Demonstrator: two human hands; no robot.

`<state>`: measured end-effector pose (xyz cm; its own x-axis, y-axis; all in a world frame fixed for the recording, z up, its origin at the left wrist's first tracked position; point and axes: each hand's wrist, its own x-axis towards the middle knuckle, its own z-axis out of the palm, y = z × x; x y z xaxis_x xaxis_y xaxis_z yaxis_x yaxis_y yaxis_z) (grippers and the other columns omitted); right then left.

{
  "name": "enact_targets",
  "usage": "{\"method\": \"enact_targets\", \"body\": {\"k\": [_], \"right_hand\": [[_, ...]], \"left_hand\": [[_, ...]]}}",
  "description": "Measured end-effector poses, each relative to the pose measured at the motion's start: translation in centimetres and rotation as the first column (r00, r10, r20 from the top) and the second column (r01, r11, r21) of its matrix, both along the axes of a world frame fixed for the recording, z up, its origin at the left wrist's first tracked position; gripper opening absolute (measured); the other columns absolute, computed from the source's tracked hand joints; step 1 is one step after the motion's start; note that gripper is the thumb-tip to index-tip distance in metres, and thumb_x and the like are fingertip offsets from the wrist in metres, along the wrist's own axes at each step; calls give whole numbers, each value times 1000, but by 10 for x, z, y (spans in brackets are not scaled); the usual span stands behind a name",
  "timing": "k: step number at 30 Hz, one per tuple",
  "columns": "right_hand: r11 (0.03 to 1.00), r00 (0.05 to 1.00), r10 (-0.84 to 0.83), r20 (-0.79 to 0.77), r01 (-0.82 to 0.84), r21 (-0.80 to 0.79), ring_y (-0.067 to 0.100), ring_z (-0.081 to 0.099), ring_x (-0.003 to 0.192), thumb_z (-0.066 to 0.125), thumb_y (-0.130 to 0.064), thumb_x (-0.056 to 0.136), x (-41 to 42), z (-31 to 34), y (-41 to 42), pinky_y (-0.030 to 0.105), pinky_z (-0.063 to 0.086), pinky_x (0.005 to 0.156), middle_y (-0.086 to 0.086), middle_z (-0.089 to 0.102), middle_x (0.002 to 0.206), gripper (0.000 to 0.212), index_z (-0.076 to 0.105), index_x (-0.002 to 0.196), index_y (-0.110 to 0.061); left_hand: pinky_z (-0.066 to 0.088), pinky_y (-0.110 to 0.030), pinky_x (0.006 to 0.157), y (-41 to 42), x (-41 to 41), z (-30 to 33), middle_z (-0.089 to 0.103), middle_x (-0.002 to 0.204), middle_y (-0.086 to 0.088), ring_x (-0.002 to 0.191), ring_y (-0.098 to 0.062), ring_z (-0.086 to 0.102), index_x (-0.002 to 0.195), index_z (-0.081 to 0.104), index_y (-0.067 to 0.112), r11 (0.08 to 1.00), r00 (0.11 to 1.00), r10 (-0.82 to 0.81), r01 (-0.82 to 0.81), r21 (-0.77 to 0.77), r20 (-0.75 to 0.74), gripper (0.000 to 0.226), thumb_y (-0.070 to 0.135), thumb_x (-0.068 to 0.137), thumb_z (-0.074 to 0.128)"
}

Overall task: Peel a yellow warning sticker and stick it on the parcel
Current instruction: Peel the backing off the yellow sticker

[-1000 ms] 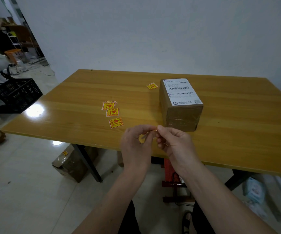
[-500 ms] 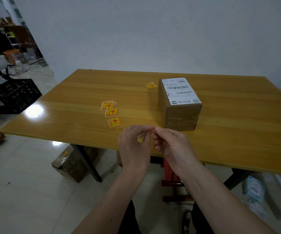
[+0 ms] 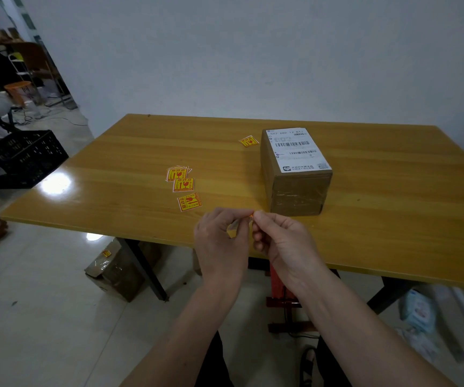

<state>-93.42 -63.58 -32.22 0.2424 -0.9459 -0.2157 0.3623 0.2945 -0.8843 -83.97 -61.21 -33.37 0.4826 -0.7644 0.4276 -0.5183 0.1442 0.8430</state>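
My left hand [image 3: 221, 244] and right hand [image 3: 282, 241] meet over the near edge of the tabletop [image 3: 392, 219], thumbs and forefingers pinched shut on a small yellow warning sticker [image 3: 232, 231] held between them. Only a sliver of yellow and a flash of orange at the fingertips show; whether the backing has begun to part from the sticker, I cannot tell. The other fingers of both hands are loosely curled and hold nothing else.

Just beyond my right hand stands the parcel [image 3: 296, 174], a brown taped box with a white shipping label [image 3: 297, 149] covering most of its top. Its near face and left side are bare, and nothing yellow is on it yet, so the sticking step is, as I judge it, not yet done.

To the left of the parcel, well apart from it, three spare stickers [image 3: 183, 185] lie in a loose line on the wood, the farthest seemingly a small stack. One more loose sticker [image 3: 249, 141] lies just beside the parcel's far left corner.

The risks from here are small but real, in my view: a thin sticker gripped this tightly could tear or curl onto itself as it comes free, and its glue could cling to my fingers. Pressed down carelessly, it might land crooked or over the barcode, which the label leaves little room to avoid on top.
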Motion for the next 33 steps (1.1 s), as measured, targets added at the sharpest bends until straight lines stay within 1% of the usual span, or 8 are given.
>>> {"method": "enact_targets", "body": {"k": [3,8,15,20,27,33], "right_hand": [[1000,1000,-4,8,4,8,10,48,55,61,-10,87,0,-1,0,20,41,51,0,57,59,17,66,71,-10],[1000,1000,-1,13,0,4,10,47,55,61,-11,87,1,-2,0,21,41,52,-1,56,58,18,65,69,-10],[1000,1000,5,8,-4,-11,10,46,55,61,-11,87,-1,-3,2,22,40,53,0,56,59,20,65,67,-10],[1000,999,10,37,-11,8,10,48,55,64,-15,86,0,-2,1,21,40,50,2,56,61,18,65,69,-9],[1000,999,14,41,-14,-2,10,47,54,64,-9,84,0,-2,1,19,42,50,2,56,60,17,66,68,-9],[1000,1000,18,24,-18,-2,9,48,54,64,-9,84,0,-2,1,20,42,50,1,56,60,16,66,68,-10]], "left_hand": [[50,-49,83,1,-1,-1,60,73,17,80,-12,61,79,73,25,1000,1000,-3,3,9,-17,12,13,78,70],[50,-48,83,1,-1,-3,67,78,8,83,-14,62,78,73,25,1000,999,7,-6,29,-45,11,14,79,70],[50,-45,84,4,-3,-1,65,77,14,85,-9,60,78,72,29,997,998,4,1,74,-64,10,19,81,69],[50,-47,83,5,-3,0,65,76,12,83,-11,61,76,71,30,998,997,10,-4,69,-74,13,18,81,69],[50,-48,82,4,-3,1,67,76,7,81,-16,63,76,71,29,998,999,12,-8,68,-51,14,15,80,70],[51,-45,82,5,-2,1,66,77,10,82,-12,62,77,71,31,997,999,14,-12,75,-29,12,19,81,69]]}}
